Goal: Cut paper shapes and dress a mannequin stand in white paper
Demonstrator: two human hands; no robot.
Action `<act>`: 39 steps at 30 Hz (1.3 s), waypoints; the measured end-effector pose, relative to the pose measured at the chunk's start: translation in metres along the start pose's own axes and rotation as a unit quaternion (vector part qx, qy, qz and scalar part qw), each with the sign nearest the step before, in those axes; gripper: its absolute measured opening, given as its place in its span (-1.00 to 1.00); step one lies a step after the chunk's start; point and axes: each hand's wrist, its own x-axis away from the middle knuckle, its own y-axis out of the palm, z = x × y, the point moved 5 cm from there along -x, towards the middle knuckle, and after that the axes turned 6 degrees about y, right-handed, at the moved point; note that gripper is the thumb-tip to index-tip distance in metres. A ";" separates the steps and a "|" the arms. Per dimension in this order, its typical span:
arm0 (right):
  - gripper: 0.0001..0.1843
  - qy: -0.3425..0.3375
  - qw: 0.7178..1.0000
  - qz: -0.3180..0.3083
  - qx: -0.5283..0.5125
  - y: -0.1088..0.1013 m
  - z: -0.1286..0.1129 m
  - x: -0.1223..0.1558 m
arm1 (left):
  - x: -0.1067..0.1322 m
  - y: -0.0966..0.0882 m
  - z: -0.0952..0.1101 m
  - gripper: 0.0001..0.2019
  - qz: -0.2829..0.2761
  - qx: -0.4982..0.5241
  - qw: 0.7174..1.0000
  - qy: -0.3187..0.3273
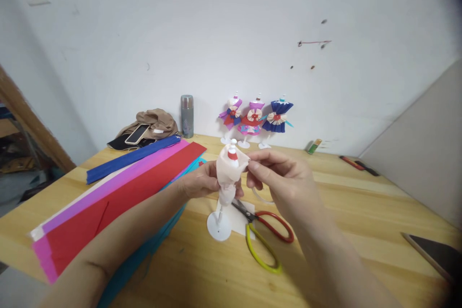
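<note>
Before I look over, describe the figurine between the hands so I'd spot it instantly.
Above the wooden table, find the left hand and right hand. Between them is a pale-wrapped figurine with a red neck band. Its plain wrap sets it apart from three figurines by the wall, all bearing pleated rosettes.

A phone lies by brown cloth (a grey flask alongside).

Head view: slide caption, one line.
Left grip holds a mannequin, right grip pinches its pale wrap; scissors lie beside its base, three dressed mannequins stand behind.
</note>
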 end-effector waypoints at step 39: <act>-0.74 0.024 0.990 -0.057 0.123 -0.003 0.010 -0.013 | 0.005 -0.006 0.002 -0.41 0.027 0.010 0.999 0.014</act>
